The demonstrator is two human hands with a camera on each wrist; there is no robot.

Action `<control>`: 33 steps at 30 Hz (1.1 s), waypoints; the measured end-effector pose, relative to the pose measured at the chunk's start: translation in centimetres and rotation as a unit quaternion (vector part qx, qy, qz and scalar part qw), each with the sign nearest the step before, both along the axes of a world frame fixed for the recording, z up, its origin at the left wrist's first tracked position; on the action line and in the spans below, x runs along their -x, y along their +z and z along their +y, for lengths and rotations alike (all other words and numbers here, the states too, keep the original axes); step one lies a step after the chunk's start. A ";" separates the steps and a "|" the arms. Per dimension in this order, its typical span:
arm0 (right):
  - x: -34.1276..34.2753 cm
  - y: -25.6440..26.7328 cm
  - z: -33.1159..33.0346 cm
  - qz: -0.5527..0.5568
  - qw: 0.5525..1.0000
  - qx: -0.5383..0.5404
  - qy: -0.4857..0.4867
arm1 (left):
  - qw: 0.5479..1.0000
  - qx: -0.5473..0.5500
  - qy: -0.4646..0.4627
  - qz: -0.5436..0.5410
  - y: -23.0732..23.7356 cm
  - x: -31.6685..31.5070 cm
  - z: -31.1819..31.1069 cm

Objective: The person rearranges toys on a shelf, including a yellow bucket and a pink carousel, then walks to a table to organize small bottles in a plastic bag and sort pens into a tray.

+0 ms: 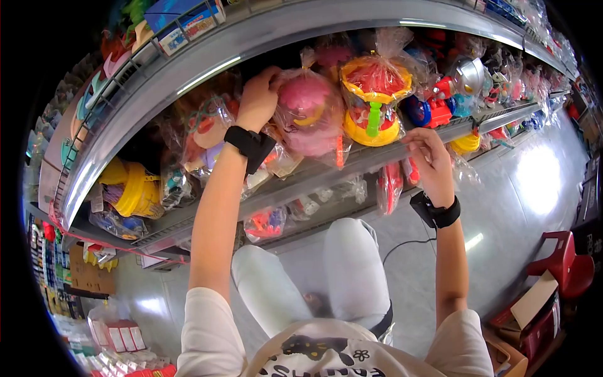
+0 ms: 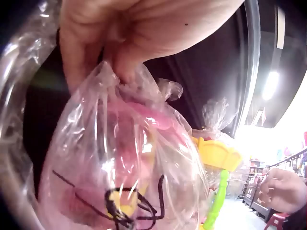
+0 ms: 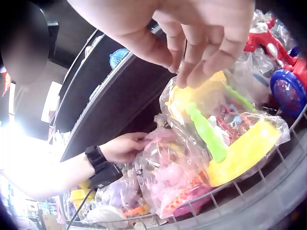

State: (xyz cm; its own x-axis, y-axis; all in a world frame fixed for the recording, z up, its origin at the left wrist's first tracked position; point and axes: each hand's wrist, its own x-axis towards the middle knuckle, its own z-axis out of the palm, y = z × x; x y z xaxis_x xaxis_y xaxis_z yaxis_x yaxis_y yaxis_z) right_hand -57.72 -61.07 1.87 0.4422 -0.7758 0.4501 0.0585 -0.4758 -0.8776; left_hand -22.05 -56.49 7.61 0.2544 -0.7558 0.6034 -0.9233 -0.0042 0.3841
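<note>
Left fingers (image 2: 78,62) pinching one bag (image 2: 106,81), one toy (image 1: 301,97) inside

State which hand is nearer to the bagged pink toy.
The left hand: its fingers are at the gathered top of the bagged pink toy. The right hand is farther off, beyond the yellow toy with the green post.

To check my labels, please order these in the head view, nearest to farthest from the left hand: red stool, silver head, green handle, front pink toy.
1. Front pink toy: touching left hand.
2. Green handle: to its right.
3. Silver head: farther right.
4. Red stool: lower far right.
</note>
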 end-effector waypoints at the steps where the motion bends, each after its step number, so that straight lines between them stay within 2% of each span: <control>1: 0.1 -0.1 0.0 0.004 1.000 0.005 0.003 | 1.000 0.010 0.004 -0.004 -0.2 -0.1 0.0; 2: 0.1 -0.2 -0.1 0.008 1.000 0.011 0.006 | 1.000 0.022 0.009 -0.009 -0.2 -0.3 -0.1; 5: 0.6 -0.3 -0.4 0.002 1.000 0.014 0.015 | 0.994 0.021 -0.026 0.107 -1.7 -2.9 -0.8; 8: 0.7 -0.2 -0.6 -0.010 1.000 -0.006 0.017 | 0.942 0.001 -0.072 0.329 -0.1 -2.1 0.0; 11: 0.4 -0.2 -0.6 -0.001 1.000 0.002 0.013 | 0.997 -0.039 -0.009 0.073 0.8 -1.3 0.6; 14: -0.3 0.1 0.0 0.036 0.999 0.031 -0.010 | 0.998 -0.021 0.038 -0.053 1.5 0.4 1.1; 17: -2.0 1.3 2.0 0.067 0.997 -0.012 0.035 | 0.997 -0.030 0.062 -0.041 2.9 2.8 2.1; 19: -3.7 0.5 3.5 0.090 0.989 0.087 0.076 | 0.998 0.014 0.035 -0.041 3.2 4.3 2.4; 20: -4.4 0.7 4.5 0.138 0.978 0.125 0.093 | 0.998 0.036 0.023 -0.041 3.4 5.0 2.7; 22: -5.8 -0.2 6.4 0.150 0.966 0.196 0.070 | 0.998 0.049 0.000 -0.042 4.1 6.4 3.2; 25: -7.4 -1.6 8.5 0.128 0.970 0.207 0.009 | 0.998 0.054 -0.013 -0.028 6.0 9.0 4.1; 31: -8.4 -2.6 9.5 0.065 0.983 0.160 -0.062 | 0.996 0.045 -0.069 0.023 8.7 12.9 7.5; 33: -8.6 -2.7 9.5 0.036 0.989 0.129 -0.070 | 0.992 -0.007 -0.102 0.071 8.4 13.4 8.1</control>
State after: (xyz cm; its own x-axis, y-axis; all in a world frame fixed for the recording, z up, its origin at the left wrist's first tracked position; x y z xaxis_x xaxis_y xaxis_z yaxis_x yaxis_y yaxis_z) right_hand -49.15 -51.60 -0.81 0.3774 -0.6955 0.6115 -0.0825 -0.6829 -0.7258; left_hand -35.41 -48.37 16.00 0.1773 -0.8082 0.5616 -0.8423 0.1705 0.5113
